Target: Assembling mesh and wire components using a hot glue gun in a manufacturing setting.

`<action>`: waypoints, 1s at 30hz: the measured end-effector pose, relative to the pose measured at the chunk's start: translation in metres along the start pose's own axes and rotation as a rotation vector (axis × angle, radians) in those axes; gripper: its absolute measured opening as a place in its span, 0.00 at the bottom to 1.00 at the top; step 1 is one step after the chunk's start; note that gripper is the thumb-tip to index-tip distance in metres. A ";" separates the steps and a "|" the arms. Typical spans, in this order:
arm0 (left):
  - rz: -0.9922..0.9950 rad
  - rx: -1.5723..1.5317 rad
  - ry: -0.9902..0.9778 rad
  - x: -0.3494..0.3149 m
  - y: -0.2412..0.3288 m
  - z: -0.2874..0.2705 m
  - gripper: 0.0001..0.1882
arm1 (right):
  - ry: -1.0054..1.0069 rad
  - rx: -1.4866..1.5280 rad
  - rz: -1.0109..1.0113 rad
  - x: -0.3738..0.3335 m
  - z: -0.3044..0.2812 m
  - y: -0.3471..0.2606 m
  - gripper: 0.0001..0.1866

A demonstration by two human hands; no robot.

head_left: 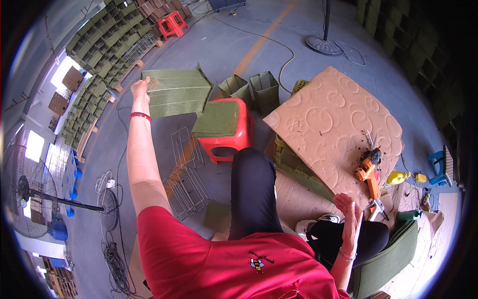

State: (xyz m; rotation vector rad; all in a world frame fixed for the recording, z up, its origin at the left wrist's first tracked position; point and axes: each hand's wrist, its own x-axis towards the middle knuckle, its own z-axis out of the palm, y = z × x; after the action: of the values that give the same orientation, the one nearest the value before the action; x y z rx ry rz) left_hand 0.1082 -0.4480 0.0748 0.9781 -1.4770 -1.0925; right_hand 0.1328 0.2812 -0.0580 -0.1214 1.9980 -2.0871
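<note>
Green fabric panel (180, 92): a broad piece with pale lengthwise lines and a brownish patch near its left end, held up in the air left of the near red stool; whether its right end touches the stool is unclear.
Left hand (141, 88): closed on the panel's left edge, arm stretched far forward, a red beaded bracelet (140, 115) at the wrist.
Right hand (350, 207): raised with fingers extended, gripping nothing visible, beside the near edge of the cardboard sheet; contact cannot be told.
Near red stool (242, 135): bears a stack of green sheets (219, 119) on its seat.
Green boxes (265, 92): two, open-topped, standing side by side on the floor just beyond the stool.
Wire frames (186, 192): on the floor to the stool's left.
Cardboard sheet (318, 119): marked with rings, laid over a green crate (294, 162).
Orange glue gun (367, 172): on the sheet's right part, beside dark debris (374, 154).
Yellow bottle (398, 177): lying right of the sheet.
</note>
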 end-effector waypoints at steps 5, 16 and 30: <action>0.003 -0.018 0.071 0.043 -0.034 -0.013 0.12 | -0.030 -0.053 0.057 0.014 0.020 0.006 0.27; 0.017 0.037 0.210 0.067 -0.120 0.036 0.12 | -0.072 -0.165 0.200 0.053 0.065 0.038 0.26; 0.329 0.540 0.160 0.054 -0.235 0.123 0.12 | -0.047 -0.244 0.373 0.081 0.093 0.062 0.24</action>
State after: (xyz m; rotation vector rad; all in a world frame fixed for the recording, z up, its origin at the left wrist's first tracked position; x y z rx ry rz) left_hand -0.0124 -0.5427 -0.1480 1.1035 -1.7614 -0.3713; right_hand 0.0837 0.1704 -0.1233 0.1472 2.0528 -1.5974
